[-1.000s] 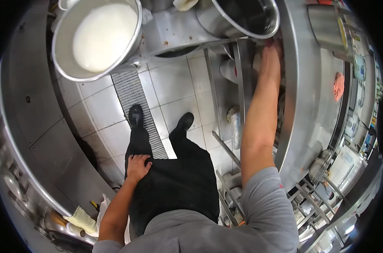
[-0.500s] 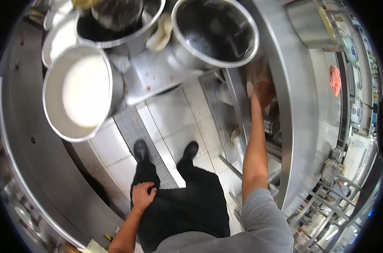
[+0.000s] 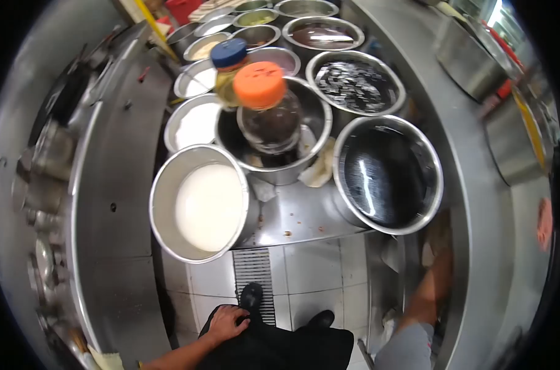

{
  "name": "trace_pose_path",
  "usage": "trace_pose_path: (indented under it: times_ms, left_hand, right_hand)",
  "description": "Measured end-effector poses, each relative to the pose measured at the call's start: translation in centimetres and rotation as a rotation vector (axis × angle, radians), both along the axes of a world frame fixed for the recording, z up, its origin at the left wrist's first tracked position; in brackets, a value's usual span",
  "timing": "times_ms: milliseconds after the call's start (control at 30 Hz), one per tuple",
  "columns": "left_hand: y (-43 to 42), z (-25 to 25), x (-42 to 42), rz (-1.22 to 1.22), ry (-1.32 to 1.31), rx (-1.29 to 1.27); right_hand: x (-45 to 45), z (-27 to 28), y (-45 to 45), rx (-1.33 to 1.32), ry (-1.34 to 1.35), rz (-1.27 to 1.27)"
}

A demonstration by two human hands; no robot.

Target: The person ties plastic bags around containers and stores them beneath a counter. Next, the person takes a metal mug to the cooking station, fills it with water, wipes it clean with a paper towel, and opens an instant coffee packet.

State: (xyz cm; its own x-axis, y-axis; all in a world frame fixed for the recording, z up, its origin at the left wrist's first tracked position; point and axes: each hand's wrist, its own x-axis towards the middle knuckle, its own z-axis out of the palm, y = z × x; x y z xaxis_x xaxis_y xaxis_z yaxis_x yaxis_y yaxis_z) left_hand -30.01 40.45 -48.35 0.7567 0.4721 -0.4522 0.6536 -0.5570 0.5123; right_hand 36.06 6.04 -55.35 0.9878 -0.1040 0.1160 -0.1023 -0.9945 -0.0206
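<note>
My left hand point(image 3: 229, 322) rests on the black apron point(image 3: 280, 345) over my thigh, fingers spread and holding nothing. The right arm point(image 3: 429, 288) reaches down under the steel counter at the right; its hand is in shadow and its fingers cannot be made out. Above that arm is a round pot of dark liquid point(image 3: 388, 176). A pot of white liquid point(image 3: 209, 206) stands at the left of the steel table point(image 3: 292, 216). Between and behind them, a bottle with an orange cap point(image 3: 259, 85) and a blue-capped bottle point(image 3: 229, 53) stand at a metal pot.
Several steel bowls with sauces and powders fill the back of the table, one with dark glossy liquid point(image 3: 355, 83). Steel counters run along the left point(image 3: 116, 216) and right point(image 3: 483, 246). A floor drain grate point(image 3: 253, 271) lies between tiles. A pink cloth point(image 3: 544, 223) is at far right.
The view has tilted up, bringing the bottles and back bowls into sight. The right arm remains low under the counter, its hand now harder to see. My left hand stays on the apron.
</note>
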Motion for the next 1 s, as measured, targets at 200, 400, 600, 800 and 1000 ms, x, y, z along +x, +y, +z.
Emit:
trace_pose_path:
  times_ms: [200, 400, 600, 800, 1000]
  left_hand:
    - [0.4, -0.5, 0.8, -0.043, -0.038, 0.060]
    - [0.1, -0.8, 1.9, -0.047, -0.044, 0.018]
    - [-1.0, -0.7, 1.7, 0.003, -0.111, 0.031]
    - [-1.8, 0.4, -0.4, 0.040, -0.133, 0.009]
    - [-3.2, 1.8, -3.3, 0.101, -0.071, -0.109]
  right_hand:
    - [-2.8, -0.7, -3.7, 0.020, -0.025, -0.046]
    - [-3.6, 0.4, -3.6, 0.036, -0.052, -0.044]
    - [2.4, 2.6, -0.8, 0.025, -0.106, 0.057]
    - [3.1, 6.2, -1.2, -0.010, -0.161, 0.126]
    - [2.5, 9.3, 0.5, -0.016, -0.192, 0.189]
